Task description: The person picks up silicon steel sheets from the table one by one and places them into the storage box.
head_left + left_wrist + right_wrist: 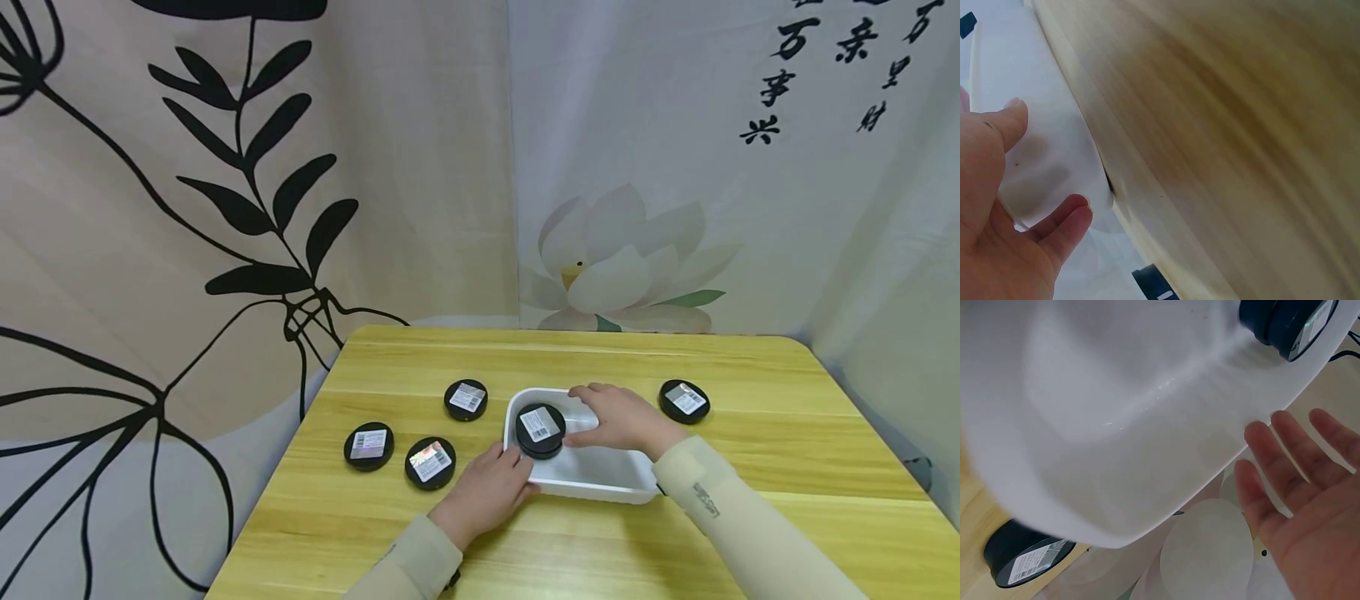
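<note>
A white plastic box (pixel 600 471) lies on the table, two flat round black containers (pixel 540 429) stacked at its left end, the upper one bearing a white barcode label. My left hand (pixel 491 487) holds the box by its front left corner. In the left wrist view the thumb and fingers (pixel 1066 228) are bent round the white wall. Over the box my right hand (pixel 626 421) reaches with fingers spread, its thumb beside the stacked containers. The right wrist view shows its fingers (pixel 1294 453) nearly straight at the far rim, apart from the stack and holding nothing.
Left of the box lie three more labelled black containers (pixel 430 463) on the wooden table (pixel 360 533). Another black container (pixel 684 402) is at the right, behind the right forearm. A printed curtain (pixel 420 167) hangs behind the table's back edge.
</note>
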Motion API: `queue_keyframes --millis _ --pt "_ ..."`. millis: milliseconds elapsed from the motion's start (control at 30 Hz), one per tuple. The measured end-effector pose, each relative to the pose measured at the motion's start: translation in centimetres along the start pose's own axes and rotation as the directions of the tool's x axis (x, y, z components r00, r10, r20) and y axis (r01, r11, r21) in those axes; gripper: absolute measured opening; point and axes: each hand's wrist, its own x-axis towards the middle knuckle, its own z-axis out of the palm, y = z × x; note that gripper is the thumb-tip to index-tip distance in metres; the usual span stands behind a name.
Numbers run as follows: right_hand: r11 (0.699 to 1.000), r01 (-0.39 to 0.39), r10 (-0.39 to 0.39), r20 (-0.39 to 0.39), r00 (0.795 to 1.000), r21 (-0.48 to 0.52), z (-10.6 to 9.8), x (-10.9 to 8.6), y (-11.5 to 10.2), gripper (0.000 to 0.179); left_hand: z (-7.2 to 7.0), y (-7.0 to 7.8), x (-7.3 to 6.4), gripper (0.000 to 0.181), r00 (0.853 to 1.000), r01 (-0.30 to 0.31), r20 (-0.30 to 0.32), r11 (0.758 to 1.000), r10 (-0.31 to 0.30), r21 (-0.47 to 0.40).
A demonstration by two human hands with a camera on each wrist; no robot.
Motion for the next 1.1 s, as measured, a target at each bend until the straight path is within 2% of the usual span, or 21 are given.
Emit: queue_keyframes --millis 333,533,867,1100 --pt "1.0 -0.015 0.016 -0.057 0.998 0.011 0.1 -1.4 0.7 0.08 0.0 0.1 0.1 0.033 0.999 0.022 0.036 1.0 -0.022 -0.003" --pt "0.999 -0.038 0.04 -0.09 0.995 0.025 0.2 -2.3 0.9 0.078 -0.1 0.1 0.1 0.033 1.0 0.014 0.027 1.0 -0.014 0.004" --pt "0.998 -0.054 0.059 -0.19 0.98 0.028 0.3 -3.4 1.7 0.071 -0.3 0.1 0.1 0.032 0.999 0.011 0.04 1.0 -0.011 0.005" --pt "0.997 -0.053 0.063 -0.235 0.97 0.048 0.8 -4.1 2.3 0.066 -0.1 0.1 0.1 0.032 1.0 0.009 0.027 1.0 -0.01 0.005"
